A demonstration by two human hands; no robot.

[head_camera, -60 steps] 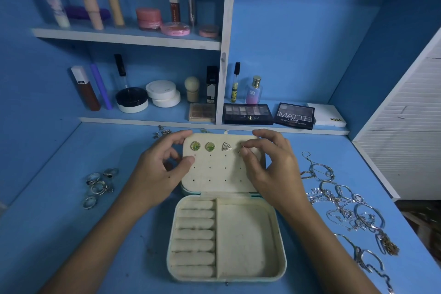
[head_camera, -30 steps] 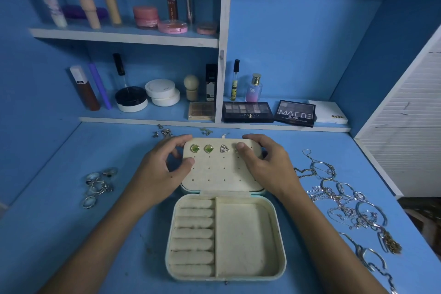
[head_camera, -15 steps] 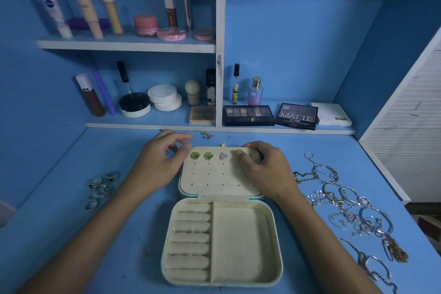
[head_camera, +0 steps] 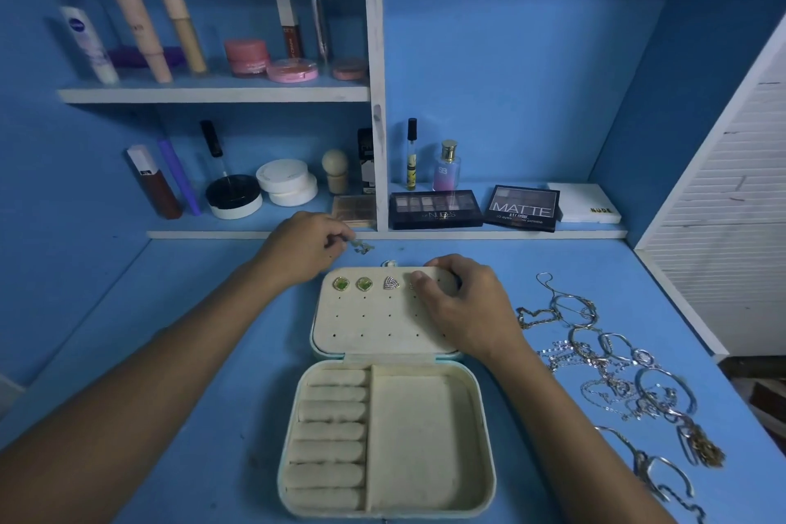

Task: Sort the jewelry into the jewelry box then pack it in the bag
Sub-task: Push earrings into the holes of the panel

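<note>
At the counter's [head_camera: 127, 332] middle, toward the near edge, the jewelry box [head_camera: 385, 438] lies open, lid panel [head_camera: 374, 323] flat toward the back. Three stud earrings [head_camera: 365, 283] sit in the panel's top row of holes: two green, one triangular. Ring rolls and the plain compartment hold nothing.

Left hand [head_camera: 304, 249]: near the back edge, fingers curled, fingertips pinching at small earrings [head_camera: 361, 247] lying there; whether one is lifted, cannot tell. Right hand [head_camera: 455, 298]: resting on the lid's far right corner, fingers bent over its edge, thumb pressed beside a fourth stud that is mostly hidden.

Along the right edge: a tangle of chains and bangles [head_camera: 616, 374].

Handling, judged: studs are tiny, light and slippery; pinch by the face and feed the post into a hole. Chains are limp and snag; lift singly by the clasp. The box looks rigid and light; close it first, then grip its sides.

Legible on the back shelf: "NUDES" palette [head_camera: 434, 208], "MATTE" palette [head_camera: 523, 206], "NUDE" white case [head_camera: 589, 206]. The tube [head_camera: 87, 43] logo on the upper shelf is unclear. No bag in view.
</note>
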